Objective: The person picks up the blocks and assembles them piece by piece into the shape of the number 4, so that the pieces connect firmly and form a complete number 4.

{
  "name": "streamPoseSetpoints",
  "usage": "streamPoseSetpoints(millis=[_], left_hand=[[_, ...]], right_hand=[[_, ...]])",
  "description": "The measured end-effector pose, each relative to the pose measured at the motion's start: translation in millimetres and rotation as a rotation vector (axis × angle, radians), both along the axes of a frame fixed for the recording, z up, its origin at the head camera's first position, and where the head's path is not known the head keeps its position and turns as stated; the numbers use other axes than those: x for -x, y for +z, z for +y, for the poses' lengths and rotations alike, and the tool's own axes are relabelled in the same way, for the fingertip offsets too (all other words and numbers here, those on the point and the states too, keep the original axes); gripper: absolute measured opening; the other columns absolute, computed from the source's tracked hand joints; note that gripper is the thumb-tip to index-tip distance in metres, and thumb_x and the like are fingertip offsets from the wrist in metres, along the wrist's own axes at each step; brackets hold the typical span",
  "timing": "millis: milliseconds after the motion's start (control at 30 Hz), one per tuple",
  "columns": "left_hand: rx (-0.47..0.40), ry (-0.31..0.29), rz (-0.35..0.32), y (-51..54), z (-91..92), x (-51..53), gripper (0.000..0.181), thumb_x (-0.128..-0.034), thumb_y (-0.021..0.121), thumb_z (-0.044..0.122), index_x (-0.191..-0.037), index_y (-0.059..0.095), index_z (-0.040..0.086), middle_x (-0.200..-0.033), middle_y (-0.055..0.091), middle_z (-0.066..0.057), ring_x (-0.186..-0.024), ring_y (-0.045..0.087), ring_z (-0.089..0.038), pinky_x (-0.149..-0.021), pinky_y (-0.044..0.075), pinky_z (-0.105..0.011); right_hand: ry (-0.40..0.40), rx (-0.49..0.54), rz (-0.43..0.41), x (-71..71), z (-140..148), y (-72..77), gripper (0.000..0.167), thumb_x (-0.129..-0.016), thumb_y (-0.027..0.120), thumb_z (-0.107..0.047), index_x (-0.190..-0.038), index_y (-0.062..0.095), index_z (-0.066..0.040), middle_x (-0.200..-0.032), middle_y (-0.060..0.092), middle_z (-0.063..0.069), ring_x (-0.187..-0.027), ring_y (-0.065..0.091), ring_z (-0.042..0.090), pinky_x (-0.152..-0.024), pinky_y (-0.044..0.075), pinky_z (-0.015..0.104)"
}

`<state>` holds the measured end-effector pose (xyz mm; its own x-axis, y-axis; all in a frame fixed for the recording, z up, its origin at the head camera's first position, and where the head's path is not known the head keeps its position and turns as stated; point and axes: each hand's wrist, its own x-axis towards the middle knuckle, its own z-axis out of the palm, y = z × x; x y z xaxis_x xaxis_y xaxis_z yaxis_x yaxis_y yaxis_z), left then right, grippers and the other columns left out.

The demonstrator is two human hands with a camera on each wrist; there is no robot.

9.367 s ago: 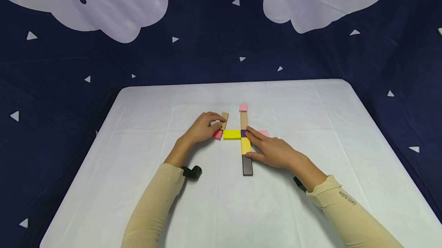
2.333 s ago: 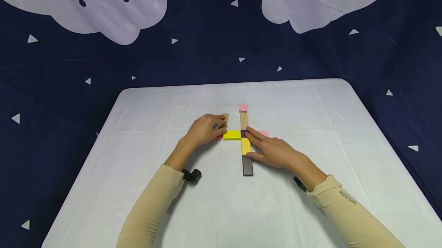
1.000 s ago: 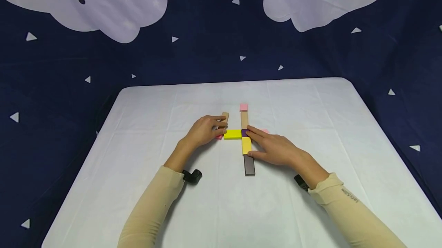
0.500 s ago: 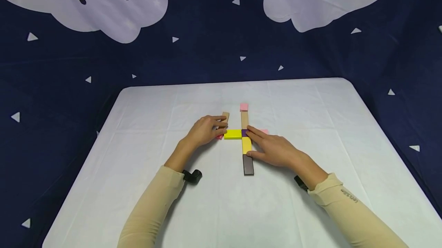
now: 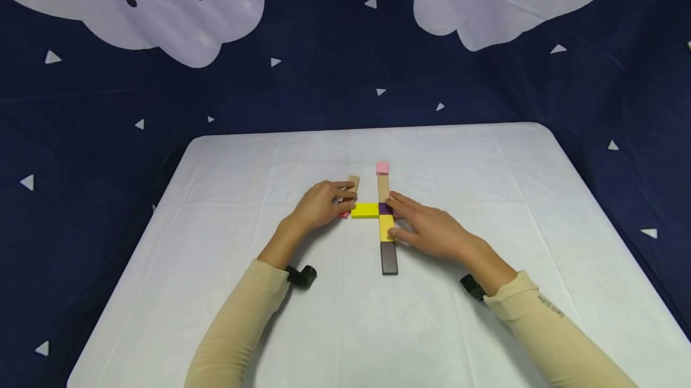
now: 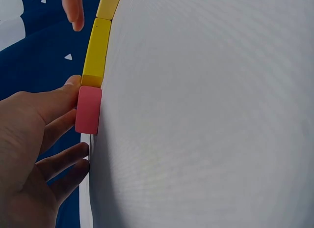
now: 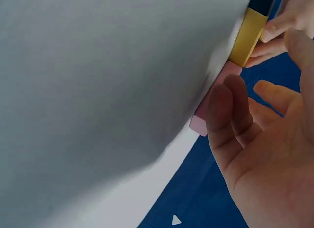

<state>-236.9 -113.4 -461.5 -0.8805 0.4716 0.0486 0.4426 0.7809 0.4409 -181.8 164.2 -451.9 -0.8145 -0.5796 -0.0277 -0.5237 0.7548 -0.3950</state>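
My left hand (image 5: 318,203) lies over the left end of a cross-like row of flat coloured blocks. Its thumb touches where a red block (image 6: 89,110) meets a bright yellow block (image 5: 364,211); the index fingertip is hidden behind the red one. Under those fingers a tan block (image 5: 354,179) lies slanted, partly covered. My right hand (image 5: 432,231) hovers with extended fingers by a purple block (image 5: 385,208) and a deeper yellow block (image 5: 386,226). In the right wrist view a pink block (image 7: 230,71) sits close to those fingers, which do not grip it.
A dark grey block (image 5: 388,258) forms the near end of the upright row. Another tan block (image 5: 383,187) and a pink square block (image 5: 382,168) form the far end. The white cloth-covered table (image 5: 302,328) meets a dark blue backdrop (image 5: 324,94).
My right hand has shifted slightly away from me and lifted a little off the purple and yellow blocks. Since the earliest frame, my left hand has moved right, covering more of the red block.
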Motion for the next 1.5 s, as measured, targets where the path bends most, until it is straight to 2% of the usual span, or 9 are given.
streamPoseSetpoints(millis=[200, 333, 533, 933, 1133, 1500], left_hand=[[-0.002, -0.016, 0.010, 1.8, -0.7, 1.5, 0.035, -0.0894, 0.068, 0.038, -0.120, 0.069, 0.022, -0.136, 0.054, 0.008, -0.125, 0.049, -0.020, -0.104, 0.035, -0.041], [-0.003, -0.003, 0.019, 2.2, -2.3, 0.6, 0.034, -0.0888, 0.069, 0.037, -0.119, 0.070, 0.021, -0.135, 0.055, 0.008, -0.125, 0.049, -0.020, -0.104, 0.035, -0.041], [0.010, -0.009, 0.003, -0.5, -2.5, -2.0, 0.035, -0.0891, 0.068, 0.038, -0.120, 0.069, 0.023, -0.136, 0.054, 0.009, -0.125, 0.049, -0.020, -0.104, 0.035, -0.039], [0.001, 0.013, 0.001, -1.1, -4.6, -2.6, 0.035, -0.0888, 0.069, 0.038, -0.120, 0.070, 0.023, -0.135, 0.055, 0.010, -0.125, 0.049, -0.018, -0.104, 0.035, -0.039], [-0.006, 0.014, 0.003, -1.3, -4.3, -3.3, 0.035, -0.0888, 0.069, 0.038, -0.120, 0.070, 0.022, -0.135, 0.054, 0.010, -0.125, 0.049, -0.019, -0.104, 0.035, -0.039], [-0.014, 0.000, 0.029, -2.4, -1.9, -2.6, 0.034, -0.0892, 0.068, 0.038, -0.119, 0.070, 0.022, -0.135, 0.055, 0.009, -0.123, 0.050, -0.018, -0.104, 0.036, -0.038]], right_hand=[[-0.062, 0.078, 0.095, 16.7, 3.4, 11.7, 0.056, -0.091, 0.063, -0.040, -0.139, 0.053, -0.013, -0.137, 0.053, 0.005, -0.121, 0.052, 0.026, -0.096, 0.042, 0.051], [-0.091, 0.082, 0.113, 31.6, 2.8, 16.8, 0.046, -0.091, 0.065, -0.034, -0.130, 0.061, -0.012, -0.127, 0.061, 0.006, -0.116, 0.056, 0.028, -0.092, 0.044, 0.051], [-0.167, 0.055, 0.073, 53.2, 4.5, 18.9, 0.039, -0.089, 0.068, -0.032, -0.124, 0.067, -0.014, -0.122, 0.064, 0.004, -0.115, 0.057, 0.028, -0.091, 0.045, 0.050], [-0.174, 0.036, 0.066, 89.7, -1.6, 24.1, 0.030, -0.090, 0.067, -0.030, -0.117, 0.072, -0.016, -0.117, 0.067, 0.005, -0.111, 0.058, 0.028, -0.087, 0.046, 0.049], [-0.167, -0.015, 0.086, 102.2, -9.6, 22.0, 0.028, -0.090, 0.067, -0.027, -0.115, 0.073, -0.017, -0.117, 0.067, 0.005, -0.111, 0.058, 0.029, -0.086, 0.047, 0.048], [-0.246, 0.000, 0.066, 117.6, -15.1, 14.8, 0.031, -0.090, 0.067, -0.028, -0.119, 0.071, -0.016, -0.121, 0.065, 0.008, -0.112, 0.057, 0.031, -0.088, 0.045, 0.050]])
